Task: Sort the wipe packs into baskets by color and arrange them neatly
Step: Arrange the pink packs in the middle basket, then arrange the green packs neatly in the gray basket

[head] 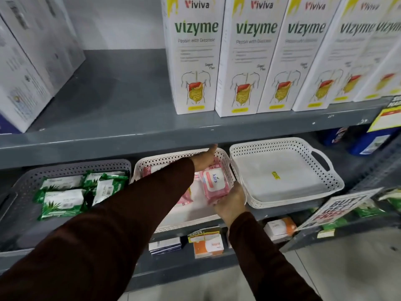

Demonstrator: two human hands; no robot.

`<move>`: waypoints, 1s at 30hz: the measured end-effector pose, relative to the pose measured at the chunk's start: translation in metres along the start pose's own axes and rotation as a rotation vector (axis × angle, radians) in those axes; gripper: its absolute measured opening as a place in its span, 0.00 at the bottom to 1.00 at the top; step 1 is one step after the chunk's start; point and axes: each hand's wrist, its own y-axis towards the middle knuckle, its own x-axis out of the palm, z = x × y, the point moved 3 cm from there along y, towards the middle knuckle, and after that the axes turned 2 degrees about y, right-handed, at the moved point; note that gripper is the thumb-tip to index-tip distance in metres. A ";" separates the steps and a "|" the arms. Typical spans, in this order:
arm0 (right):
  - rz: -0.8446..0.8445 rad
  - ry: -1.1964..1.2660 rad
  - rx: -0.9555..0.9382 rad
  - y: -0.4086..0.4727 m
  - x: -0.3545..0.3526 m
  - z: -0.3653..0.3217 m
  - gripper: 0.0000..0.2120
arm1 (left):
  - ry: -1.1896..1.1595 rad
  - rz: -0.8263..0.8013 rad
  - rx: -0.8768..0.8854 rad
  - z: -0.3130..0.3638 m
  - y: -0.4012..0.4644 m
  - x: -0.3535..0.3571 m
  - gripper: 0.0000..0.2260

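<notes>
Right hand (230, 203) clamped on pink pack (213, 181), left hand (205, 159) spread flat in basket (225, 157); pack judged light, soft, slippery film—grip across short edges.

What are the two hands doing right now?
Left hand: open, reaching over the middle basket, holding nothing.
Right hand: fingers closed on a pink wipe pack.

Pink wipe pack (213, 185) (Kara label up) inside middle basket (223, 158).
</notes>
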 end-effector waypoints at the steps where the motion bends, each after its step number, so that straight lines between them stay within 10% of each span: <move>1: -0.034 -0.004 0.006 0.002 -0.001 -0.002 0.25 | -0.062 0.003 -0.017 0.001 -0.009 -0.001 0.31; 7: -0.130 -0.354 -0.042 0.016 -0.009 -0.015 0.23 | -0.573 -0.191 -0.319 -0.041 -0.061 0.014 0.58; 22: -0.189 -0.747 -0.391 0.016 0.019 -0.029 0.18 | -1.529 0.268 -0.229 -0.089 -0.117 0.016 0.45; 30: -0.456 -1.012 -0.261 -0.024 0.116 0.112 0.09 | -1.924 0.687 -0.304 -0.209 -0.218 -0.037 0.34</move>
